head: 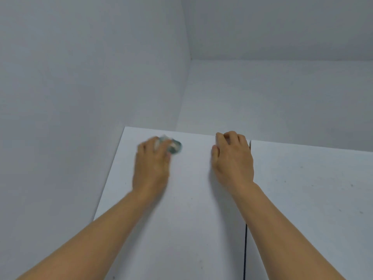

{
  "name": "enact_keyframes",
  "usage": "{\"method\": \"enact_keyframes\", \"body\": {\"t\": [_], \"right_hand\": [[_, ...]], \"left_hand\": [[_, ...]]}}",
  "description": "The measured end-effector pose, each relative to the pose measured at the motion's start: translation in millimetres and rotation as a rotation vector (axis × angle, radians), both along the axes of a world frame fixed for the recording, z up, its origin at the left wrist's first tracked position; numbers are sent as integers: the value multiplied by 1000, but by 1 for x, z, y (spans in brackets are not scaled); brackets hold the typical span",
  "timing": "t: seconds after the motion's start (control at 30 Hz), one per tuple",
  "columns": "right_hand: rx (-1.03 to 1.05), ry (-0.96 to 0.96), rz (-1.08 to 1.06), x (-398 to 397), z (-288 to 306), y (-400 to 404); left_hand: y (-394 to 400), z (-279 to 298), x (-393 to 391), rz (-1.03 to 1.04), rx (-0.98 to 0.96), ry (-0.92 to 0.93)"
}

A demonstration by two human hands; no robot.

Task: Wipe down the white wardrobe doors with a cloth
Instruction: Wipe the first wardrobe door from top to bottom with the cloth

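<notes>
Both forearms reach up the left wardrobe door (181,209). The left hand (151,164) presses a bunched cloth (173,146) near the door's top edge; the right hand (232,158) curls its fingers over that edge, bracing. Overlapping strokes with steady pressure would suit — the right door (312,188) shows specks.

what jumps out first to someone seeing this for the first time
Two bare arms reach up to the top of a white wardrobe door. The left hand, blurred, holds a pale greenish cloth against the door near its top edge. The right hand curls over the top edge beside the dark gap between the doors.
</notes>
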State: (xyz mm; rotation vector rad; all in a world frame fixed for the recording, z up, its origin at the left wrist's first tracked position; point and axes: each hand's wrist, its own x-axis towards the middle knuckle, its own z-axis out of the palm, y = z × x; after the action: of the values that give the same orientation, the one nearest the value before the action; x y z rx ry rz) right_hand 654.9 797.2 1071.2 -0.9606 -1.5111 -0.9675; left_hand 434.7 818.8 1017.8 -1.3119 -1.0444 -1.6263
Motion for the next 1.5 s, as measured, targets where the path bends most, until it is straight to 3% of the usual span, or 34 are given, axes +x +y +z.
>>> {"method": "enact_keyframes", "body": {"t": [0.07,0.13,0.27,0.37,0.53,0.7,0.77,0.87,0.9,0.93,1.13,1.2,1.27,1.37,1.4,1.43,1.5], "right_hand": [[3,12,3,-1,1,0],[-18,24,26,1,2,0],[-60,32,60,0,2,-3],[-69,22,58,-2,2,-5],[-65,26,74,-1,-1,-2],[12,43,81,-4,1,2],[40,26,60,-2,5,3],[40,-28,8,6,14,1],[18,-51,-17,10,18,1],[-17,-71,-37,12,21,-1],[-225,-251,22,31,27,-18],[-257,-301,37,47,31,-19],[-179,-251,-41,70,31,-19],[-158,-225,-173,92,31,-21],[-190,-231,-158,94,34,-25],[-221,-233,-128,95,39,-28],[-275,-220,-75,97,50,-32]], "left_hand": [[2,-15,3,49,24,289],[0,-3,-19,134,41,437],[-10,35,-76,407,63,185],[-11,48,-102,495,15,199],[-13,39,-94,293,-64,84],[-9,-8,-51,69,-60,-50],[-12,-38,-24,-9,-38,95],[-12,-80,8,-29,18,694],[-10,-83,9,18,29,814],[-8,-78,3,42,26,818],[-13,6,-25,-77,-70,-44],[-16,16,-7,-68,-114,-153],[-18,5,29,-38,-87,59],[-16,-28,66,-30,11,749],[-16,-25,66,0,24,881],[-14,-14,61,46,43,921],[-12,14,57,63,65,743]]}}
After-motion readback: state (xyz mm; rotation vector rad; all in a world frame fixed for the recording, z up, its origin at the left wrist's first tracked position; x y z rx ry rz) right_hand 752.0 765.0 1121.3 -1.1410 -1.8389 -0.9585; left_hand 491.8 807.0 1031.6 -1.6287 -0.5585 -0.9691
